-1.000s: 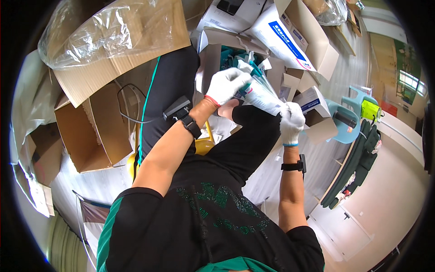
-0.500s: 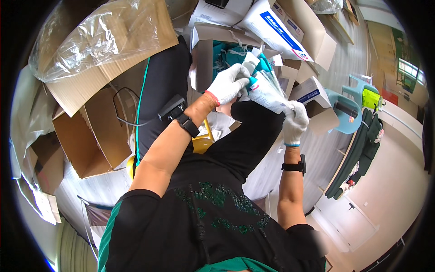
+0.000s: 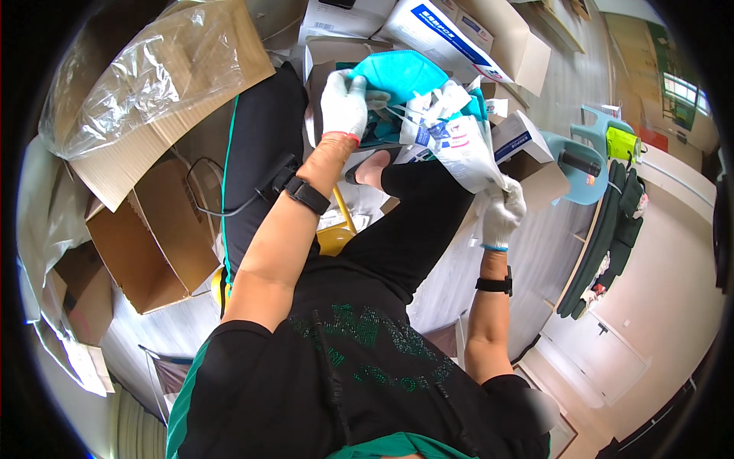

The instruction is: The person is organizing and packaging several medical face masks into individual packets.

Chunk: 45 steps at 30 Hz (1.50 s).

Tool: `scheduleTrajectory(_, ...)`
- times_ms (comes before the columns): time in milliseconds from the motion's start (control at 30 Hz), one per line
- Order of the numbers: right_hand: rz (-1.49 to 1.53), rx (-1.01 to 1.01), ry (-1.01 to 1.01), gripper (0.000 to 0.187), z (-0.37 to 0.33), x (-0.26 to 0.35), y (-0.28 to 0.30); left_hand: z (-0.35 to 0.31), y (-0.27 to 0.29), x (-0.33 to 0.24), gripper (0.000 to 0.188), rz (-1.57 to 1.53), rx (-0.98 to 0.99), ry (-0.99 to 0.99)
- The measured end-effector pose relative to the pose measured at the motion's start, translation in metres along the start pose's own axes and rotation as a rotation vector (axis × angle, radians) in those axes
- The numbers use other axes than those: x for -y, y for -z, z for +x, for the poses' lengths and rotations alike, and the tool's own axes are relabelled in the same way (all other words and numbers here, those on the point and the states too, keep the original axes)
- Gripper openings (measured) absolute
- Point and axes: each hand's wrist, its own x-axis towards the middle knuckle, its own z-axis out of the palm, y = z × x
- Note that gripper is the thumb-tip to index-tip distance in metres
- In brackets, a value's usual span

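My left hand (image 3: 344, 105), in a white glove, grips a teal face mask (image 3: 404, 75) by its left end, raised above an open white carton (image 3: 325, 52). More teal masks partly show inside that carton, below the raised one. White printed plastic wrappers (image 3: 465, 153) hang from my right hand (image 3: 503, 213), also gloved, which pinches their lower end. Their upper end lies close to the raised mask, with pale straps between; I cannot tell whether these touch the wrappers.
An open brown carton (image 3: 149, 249) stands at the left below a cardboard flap (image 3: 153, 145) with clear plastic film (image 3: 145, 92). White printed boxes (image 3: 440, 38) are at the back. Blue stools (image 3: 573, 172) stand to the right, and a yellow stool (image 3: 334, 241) shows between my legs.
My left hand has drawn a teal mask away from the wrappers, up and to the left, and the mask is now spread into view. My right hand still holds the wrappers.
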Motion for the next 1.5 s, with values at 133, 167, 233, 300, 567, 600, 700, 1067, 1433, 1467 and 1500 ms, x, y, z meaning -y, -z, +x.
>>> scheduleTrajectory(133,-0.067,-0.026,0.076,0.007,-0.011,-0.002,0.015,0.005,-0.006,0.002,0.016,0.550,0.001,-0.232)
scheduleTrajectory(167,-0.068,-0.034,0.076,0.007,-0.013,-0.004,0.017,0.007,-0.008,0.001,0.019,0.616,0.000,-0.226)
scheduleTrajectory(233,-0.207,0.013,0.237,0.010,-0.012,-0.006,0.017,0.030,0.010,0.018,0.022,0.798,-0.043,-0.334)
scheduleTrajectory(300,-0.221,0.015,0.264,0.011,-0.012,-0.002,0.011,0.041,0.023,0.025,0.032,1.216,-0.130,-0.522)
scheduleTrajectory(567,-0.325,0.000,0.390,0.014,-0.013,0.011,0.011,-0.032,-0.027,-0.022,0.021,1.083,0.720,-1.098)
scheduleTrajectory(600,-0.335,-0.005,0.426,0.014,-0.013,0.014,0.009,-0.035,-0.030,-0.017,0.021,1.060,0.748,-1.151)
scheduleTrajectory(700,-0.404,-0.029,0.493,0.016,-0.012,0.021,0.006,-0.034,-0.031,-0.010,0.020,1.123,0.784,-1.115)
scheduleTrajectory(1067,-0.490,-0.088,0.595,0.023,-0.011,0.019,0.014,-0.030,-0.012,-0.014,0.017,1.144,0.599,-0.794)
scheduleTrajectory(1433,-0.505,-0.066,0.565,0.019,-0.021,0.021,0.026,-0.006,-0.014,-0.022,0.031,1.141,0.349,-0.935)
scheduleTrajectory(1467,-0.509,-0.071,0.555,0.019,-0.023,0.021,0.026,-0.016,-0.027,-0.032,0.036,1.140,0.500,-0.981)
scheduleTrajectory(1500,-0.511,-0.069,0.566,0.019,-0.023,0.021,0.025,-0.026,-0.037,-0.035,0.035,1.148,0.635,-1.024)
